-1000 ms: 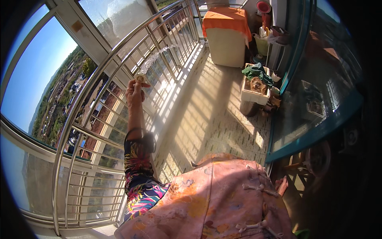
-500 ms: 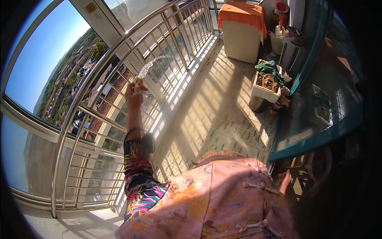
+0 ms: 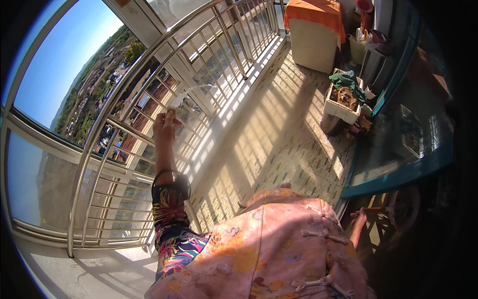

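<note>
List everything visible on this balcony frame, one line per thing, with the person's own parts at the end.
railing: 1, shiny metal, along the balcony's left side
window panes: several, clear, beyond the railing, showing sky and a town below
tiled floor: 1, pale patterned, sunlit with bar shadows
cabinet: 1, cream, far end of the balcony
orange cloth: 1, draped over the cabinet
white crate: 1, right side of the floor, brown items inside
green cloth: 1, on the crate's far edge
teal door frame: 1, right side
small pale object: 1, in the left hand's fingers, kind unclear
floral sleeve: 1, multicoloured, left arm
pink floral garment: 1, lower centre
left hand: raised against the railing
right hand: low right, in shadow
</note>
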Action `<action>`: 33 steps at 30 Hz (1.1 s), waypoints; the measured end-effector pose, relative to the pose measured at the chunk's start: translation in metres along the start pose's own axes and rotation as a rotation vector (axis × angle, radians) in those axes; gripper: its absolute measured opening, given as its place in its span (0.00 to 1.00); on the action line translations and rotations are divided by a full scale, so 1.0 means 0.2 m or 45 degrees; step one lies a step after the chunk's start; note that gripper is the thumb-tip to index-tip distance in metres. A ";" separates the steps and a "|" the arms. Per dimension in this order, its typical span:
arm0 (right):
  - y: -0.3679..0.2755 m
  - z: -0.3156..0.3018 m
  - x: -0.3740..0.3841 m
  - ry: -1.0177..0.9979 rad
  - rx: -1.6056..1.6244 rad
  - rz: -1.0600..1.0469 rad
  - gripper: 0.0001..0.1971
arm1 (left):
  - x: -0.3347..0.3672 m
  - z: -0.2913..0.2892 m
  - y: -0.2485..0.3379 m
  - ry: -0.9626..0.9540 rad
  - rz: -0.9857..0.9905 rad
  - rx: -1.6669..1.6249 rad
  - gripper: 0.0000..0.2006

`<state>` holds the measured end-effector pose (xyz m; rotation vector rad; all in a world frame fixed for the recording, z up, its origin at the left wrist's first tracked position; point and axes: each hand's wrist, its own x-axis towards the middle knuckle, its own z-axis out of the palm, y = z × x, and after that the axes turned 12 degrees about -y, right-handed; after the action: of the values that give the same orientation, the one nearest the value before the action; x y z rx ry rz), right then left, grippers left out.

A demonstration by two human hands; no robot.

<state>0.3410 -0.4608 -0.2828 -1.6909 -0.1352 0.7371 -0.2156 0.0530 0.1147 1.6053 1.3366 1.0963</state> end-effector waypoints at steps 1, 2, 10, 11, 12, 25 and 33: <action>0.01 -0.01 0.00 -0.009 0.002 0.001 0.25 | -0.02 -0.01 0.01 -0.001 -0.012 0.042 0.12; 0.02 -0.02 0.00 0.020 -0.018 0.027 0.25 | -0.04 -0.02 0.01 -0.008 -0.039 0.048 0.12; 0.06 -0.08 0.00 0.024 0.055 0.021 0.25 | -0.01 0.03 0.07 -0.053 -0.091 0.100 0.11; 0.06 -0.07 0.00 0.070 0.047 0.019 0.25 | 0.02 0.05 0.09 -0.069 -0.081 0.084 0.11; 0.06 -0.06 -0.01 0.062 0.076 0.016 0.25 | 0.06 0.07 0.10 -0.091 -0.069 0.041 0.12; -0.19 0.25 -0.18 0.259 0.233 -0.028 0.22 | 0.62 0.48 0.31 -0.339 0.361 -0.393 0.12; -0.03 0.24 -0.17 0.277 0.157 0.010 0.26 | 0.65 0.49 0.35 -0.433 0.473 -0.506 0.10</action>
<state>0.2897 -0.4342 -0.2666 -1.6420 0.0676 0.5516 -0.0892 0.1680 0.1644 1.6728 0.5693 1.1505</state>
